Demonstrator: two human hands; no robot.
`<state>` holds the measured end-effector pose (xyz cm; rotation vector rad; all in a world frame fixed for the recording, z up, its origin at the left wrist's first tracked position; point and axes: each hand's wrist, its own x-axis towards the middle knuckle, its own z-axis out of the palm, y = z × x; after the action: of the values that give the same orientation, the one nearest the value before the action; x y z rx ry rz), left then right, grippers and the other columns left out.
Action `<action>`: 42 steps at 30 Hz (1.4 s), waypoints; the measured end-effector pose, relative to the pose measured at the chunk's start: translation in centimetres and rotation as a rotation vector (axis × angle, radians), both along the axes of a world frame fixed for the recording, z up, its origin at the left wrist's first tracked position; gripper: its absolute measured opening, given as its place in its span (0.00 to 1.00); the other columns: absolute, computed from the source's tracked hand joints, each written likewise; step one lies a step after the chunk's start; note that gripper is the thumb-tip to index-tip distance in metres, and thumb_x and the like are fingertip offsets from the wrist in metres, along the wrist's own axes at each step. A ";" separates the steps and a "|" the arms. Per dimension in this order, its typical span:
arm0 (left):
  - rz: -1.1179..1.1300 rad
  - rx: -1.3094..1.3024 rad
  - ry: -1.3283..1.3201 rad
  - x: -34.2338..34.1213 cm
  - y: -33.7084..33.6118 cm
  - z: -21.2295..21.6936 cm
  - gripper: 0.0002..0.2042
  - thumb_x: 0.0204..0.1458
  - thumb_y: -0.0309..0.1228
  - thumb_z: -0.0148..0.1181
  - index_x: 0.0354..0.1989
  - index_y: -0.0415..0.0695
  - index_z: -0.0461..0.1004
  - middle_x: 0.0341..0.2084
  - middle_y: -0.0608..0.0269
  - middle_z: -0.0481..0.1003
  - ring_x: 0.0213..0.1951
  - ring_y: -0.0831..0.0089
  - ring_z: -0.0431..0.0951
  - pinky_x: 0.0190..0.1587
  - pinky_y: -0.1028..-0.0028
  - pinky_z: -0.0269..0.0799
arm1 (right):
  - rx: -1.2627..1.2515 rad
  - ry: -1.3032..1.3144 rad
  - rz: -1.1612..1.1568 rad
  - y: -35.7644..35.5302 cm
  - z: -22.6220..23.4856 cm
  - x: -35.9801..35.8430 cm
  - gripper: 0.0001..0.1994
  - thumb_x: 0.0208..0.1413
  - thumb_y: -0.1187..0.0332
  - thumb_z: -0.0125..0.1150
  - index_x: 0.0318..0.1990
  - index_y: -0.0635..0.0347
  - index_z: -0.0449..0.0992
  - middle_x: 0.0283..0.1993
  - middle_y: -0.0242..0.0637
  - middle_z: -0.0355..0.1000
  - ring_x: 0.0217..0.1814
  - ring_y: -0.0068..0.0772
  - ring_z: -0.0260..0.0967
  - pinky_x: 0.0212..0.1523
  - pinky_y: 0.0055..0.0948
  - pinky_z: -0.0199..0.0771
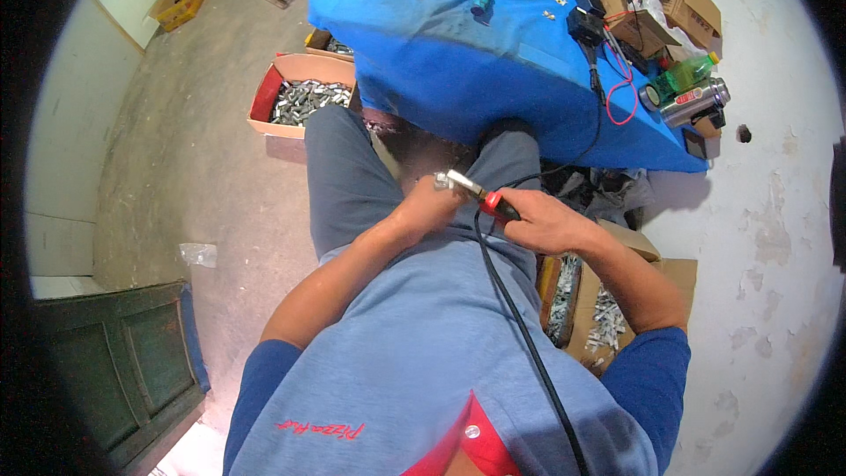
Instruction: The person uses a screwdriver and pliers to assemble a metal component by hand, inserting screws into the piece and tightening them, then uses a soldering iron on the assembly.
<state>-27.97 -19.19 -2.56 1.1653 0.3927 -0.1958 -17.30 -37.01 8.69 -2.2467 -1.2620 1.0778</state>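
Note:
My right hand (548,222) is wrapped around the dark handle of a corded hand tool (465,183) with a red collar and a bright metal shaft. The shaft points left and slightly up, over my left hand (426,210). My left fingers are closed around a small silvery metal part (442,181) at the shaft's end; most of that part is hidden. Both hands are above my lap, in front of my grey-blue shirt. A black cable (515,322) hangs from near the right hand down across my chest.
Ahead stands a blue-covered table (423,35) with a screwdriver (482,2), a power adapter (585,26), a green bottle (689,73) and a steel flask (694,102). An open box (260,106) of small metal parts is left of my knee; another carton (582,335) is by my right elbow.

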 end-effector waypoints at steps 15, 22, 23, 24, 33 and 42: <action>0.039 -0.048 0.041 -0.4 0.2 0.6 0.11 0.51 0.34 0.57 0.19 0.50 0.67 0.14 0.75 0.62 0.16 0.83 0.58 0.18 0.75 0.49 | 0.016 -0.374 0.032 -0.8 -1.5 0.2 0.23 0.47 0.74 0.48 0.54 0.66 0.65 0.46 0.57 0.69 0.51 0.60 0.66 0.53 0.49 0.66; 0.039 -0.047 0.028 -0.3 0.3 0.2 0.12 0.51 0.33 0.57 0.17 0.50 0.66 0.14 0.76 0.61 0.16 0.83 0.57 0.18 0.75 0.49 | 0.095 -0.148 -0.027 0.0 -1.8 0.6 0.23 0.47 0.75 0.47 0.54 0.65 0.65 0.47 0.58 0.68 0.51 0.61 0.65 0.53 0.47 0.65; 0.037 -0.054 0.024 -0.3 0.3 0.0 0.11 0.51 0.33 0.57 0.19 0.51 0.65 0.13 0.76 0.60 0.15 0.84 0.56 0.18 0.76 0.48 | 0.134 -0.177 -0.012 -0.2 -2.2 0.6 0.23 0.47 0.75 0.48 0.54 0.66 0.65 0.47 0.58 0.68 0.51 0.60 0.65 0.53 0.47 0.65; 0.035 -0.060 0.020 -0.3 0.3 -0.3 0.10 0.52 0.32 0.56 0.20 0.51 0.65 0.13 0.77 0.60 0.15 0.84 0.55 0.17 0.77 0.48 | 0.173 -0.207 0.002 -0.2 -2.2 0.5 0.23 0.47 0.75 0.48 0.54 0.66 0.65 0.47 0.58 0.68 0.50 0.60 0.65 0.52 0.47 0.65; 0.052 -0.016 0.002 -0.4 0.3 1.3 0.05 0.52 0.32 0.56 0.29 0.46 0.76 0.16 0.75 0.65 0.18 0.84 0.60 0.19 0.75 0.54 | 0.040 -0.644 0.063 0.9 -1.7 -0.8 0.26 0.45 0.77 0.54 0.56 0.73 0.64 0.47 0.53 0.65 0.50 0.55 0.65 0.51 0.45 0.71; 0.096 0.175 0.025 -0.3 0.0 1.1 0.12 0.54 0.36 0.58 0.38 0.40 0.80 0.22 0.72 0.73 0.25 0.83 0.67 0.26 0.76 0.63 | 0.105 -0.890 0.087 1.7 -1.5 -1.5 0.25 0.41 0.78 0.57 0.52 0.74 0.66 0.44 0.50 0.65 0.47 0.50 0.65 0.43 0.36 0.74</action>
<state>-28.25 -19.18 -1.49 1.3131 0.4947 -0.0935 -18.82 -35.32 7.22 -2.6869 -1.6695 -0.0447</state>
